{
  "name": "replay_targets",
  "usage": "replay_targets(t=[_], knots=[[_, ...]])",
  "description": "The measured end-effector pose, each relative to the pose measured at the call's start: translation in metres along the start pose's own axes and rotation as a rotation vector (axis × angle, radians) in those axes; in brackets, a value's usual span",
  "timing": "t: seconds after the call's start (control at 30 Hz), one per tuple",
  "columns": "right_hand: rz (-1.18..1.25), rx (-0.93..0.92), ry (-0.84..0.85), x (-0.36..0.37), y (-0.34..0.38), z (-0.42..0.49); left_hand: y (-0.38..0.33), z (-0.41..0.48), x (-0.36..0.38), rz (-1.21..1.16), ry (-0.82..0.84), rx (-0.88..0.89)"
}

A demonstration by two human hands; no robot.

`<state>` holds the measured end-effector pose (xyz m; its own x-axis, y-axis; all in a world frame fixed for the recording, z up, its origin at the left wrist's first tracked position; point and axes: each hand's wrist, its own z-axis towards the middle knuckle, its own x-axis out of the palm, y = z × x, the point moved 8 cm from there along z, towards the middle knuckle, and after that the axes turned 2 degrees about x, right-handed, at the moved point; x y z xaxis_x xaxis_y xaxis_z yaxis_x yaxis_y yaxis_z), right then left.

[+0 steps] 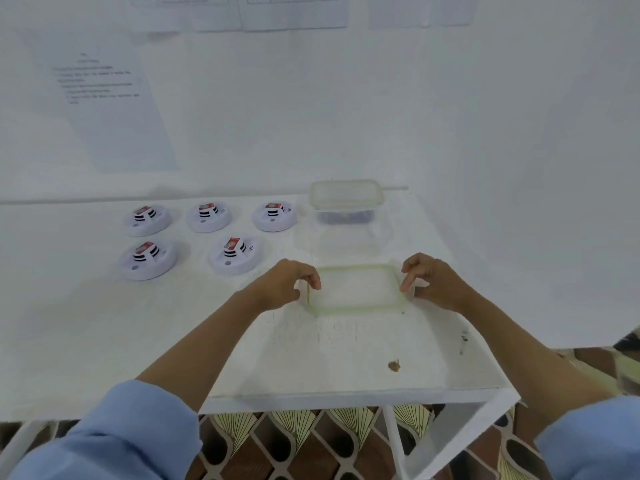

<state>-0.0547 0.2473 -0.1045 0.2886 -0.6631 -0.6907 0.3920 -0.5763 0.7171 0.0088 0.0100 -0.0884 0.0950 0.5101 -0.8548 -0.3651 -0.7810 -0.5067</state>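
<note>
We hold our left hand (291, 284) and right hand (433, 282) apart, one at each short end of the clear lid (356, 289) with its greenish rim. The left fingers (313, 280) curl over the left rim with the thumb outside it, and the right forefinger and thumb pinch the right rim. The lid lies flat on the white desk (346, 351), a little right of the frame's centre. Bare desk runs from it down to the near edge at lower middle; the desk's right edge slants just past our right hand. We count one lid, one clear container (346, 197) just above it against the wall with something dark inside, and five round white devices (235, 254) in two rows at centre left, the nearest just beside our left hand. A brown stain (394, 365) marks the desk at lower right. Printed sheets (104, 98) hang on the wall at upper left.
</note>
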Motion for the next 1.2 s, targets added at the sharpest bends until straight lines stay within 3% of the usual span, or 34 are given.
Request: replay_targets(t=[0.07, 0.13, 0.27, 0.37, 0.5, 0.6, 0.93, 1.2], knots=[[-0.094, -0.019, 0.071, 0.000, 0.002, 0.004, 0.003, 0.004, -0.001, 0.009, 0.031, -0.021], [-0.042, -0.040, 0.017, -0.016, 0.010, 0.016, 0.009, 0.012, -0.016, -0.049, -0.059, -0.043], [0.374, 0.156, -0.197, -0.064, 0.003, 0.065, 0.040, 0.044, -0.069, -0.287, -0.421, -0.197], [0.578, 0.319, -0.103, -0.063, -0.006, 0.108, 0.064, 0.075, -0.085, -0.525, -0.515, -0.368], [0.637, 0.411, -0.001, -0.049, -0.012, 0.154, 0.084, 0.110, -0.070, -0.748, -0.432, -0.604], [0.617, 0.439, 0.042, -0.044, -0.016, 0.180, 0.096, 0.130, -0.059, -0.782, -0.352, -0.677], [0.562, 0.393, 0.286, -0.038, -0.023, 0.221, 0.115, 0.174, -0.059, -0.928, -0.191, -0.480], [0.624, 0.403, 0.430, -0.029, -0.040, 0.233, 0.122, 0.183, -0.050, -1.006, -0.078, -0.493]])
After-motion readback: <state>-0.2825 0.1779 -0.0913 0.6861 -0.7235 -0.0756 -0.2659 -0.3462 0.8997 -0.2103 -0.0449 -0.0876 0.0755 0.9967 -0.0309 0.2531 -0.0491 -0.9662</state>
